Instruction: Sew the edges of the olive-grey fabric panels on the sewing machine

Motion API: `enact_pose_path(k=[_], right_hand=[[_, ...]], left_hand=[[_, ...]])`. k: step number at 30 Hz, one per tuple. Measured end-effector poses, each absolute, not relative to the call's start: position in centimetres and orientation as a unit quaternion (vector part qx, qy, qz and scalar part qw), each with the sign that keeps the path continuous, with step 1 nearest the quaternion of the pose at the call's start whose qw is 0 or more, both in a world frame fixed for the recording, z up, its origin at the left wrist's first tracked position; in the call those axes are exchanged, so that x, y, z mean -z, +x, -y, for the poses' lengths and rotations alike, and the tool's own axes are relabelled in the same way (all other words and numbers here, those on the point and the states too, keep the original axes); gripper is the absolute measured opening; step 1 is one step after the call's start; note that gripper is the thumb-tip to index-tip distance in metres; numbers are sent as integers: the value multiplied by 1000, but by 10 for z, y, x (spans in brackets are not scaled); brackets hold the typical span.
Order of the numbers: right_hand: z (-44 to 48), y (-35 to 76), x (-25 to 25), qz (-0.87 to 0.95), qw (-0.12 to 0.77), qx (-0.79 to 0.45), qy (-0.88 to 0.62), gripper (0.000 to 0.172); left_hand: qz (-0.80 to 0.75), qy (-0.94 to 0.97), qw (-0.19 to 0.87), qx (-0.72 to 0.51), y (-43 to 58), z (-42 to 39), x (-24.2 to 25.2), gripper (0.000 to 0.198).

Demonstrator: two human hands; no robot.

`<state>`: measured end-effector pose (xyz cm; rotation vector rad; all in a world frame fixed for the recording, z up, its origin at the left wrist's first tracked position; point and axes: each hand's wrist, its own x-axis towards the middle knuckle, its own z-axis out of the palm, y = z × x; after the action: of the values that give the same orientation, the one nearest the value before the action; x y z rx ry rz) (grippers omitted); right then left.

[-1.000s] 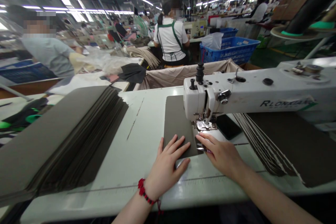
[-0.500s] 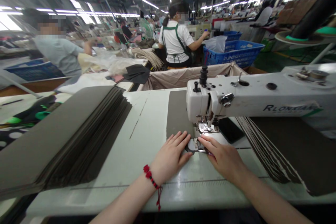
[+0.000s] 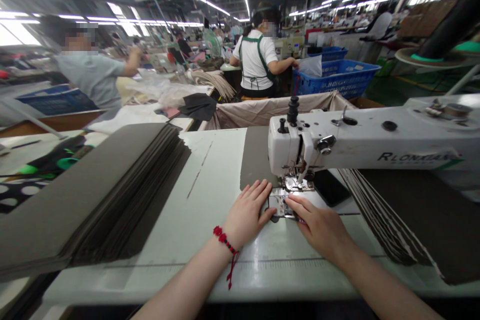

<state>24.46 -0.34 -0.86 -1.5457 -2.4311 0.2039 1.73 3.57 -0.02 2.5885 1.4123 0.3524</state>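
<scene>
1. Dark panel (image 3: 257, 157): on counter (image 3: 210, 220), near edge at left hand (image 3: 243, 215) fingertips.
2. Left grip: flattened, unclenched.
3. Right hand (image 3: 325, 225): by presser foot (image 3: 299, 185); can't tell if grip holds anything.

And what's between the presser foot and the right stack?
A black phone, lying flat on the table between the presser foot and the right stack; the head view shows it.

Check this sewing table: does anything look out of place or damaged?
A dark, phone-like slab lies beside the presser foot, seemingly odd so close to the work area. A broken dark line marks the tabletop left of the sewing machine; scratch or drawn guide, I can't tell.
</scene>
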Motion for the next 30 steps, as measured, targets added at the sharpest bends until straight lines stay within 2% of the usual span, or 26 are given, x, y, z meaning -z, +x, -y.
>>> enact_pose_path(k=[14,30], right_hand=[[2,246,11,833,132,-83,-532,57],[7,244,4,821,143,-92,-544,53]], left_hand=[[-483,863,105,-108,18,-38,-5,62],[-481,864,57,-135,16,-43,4,47]])
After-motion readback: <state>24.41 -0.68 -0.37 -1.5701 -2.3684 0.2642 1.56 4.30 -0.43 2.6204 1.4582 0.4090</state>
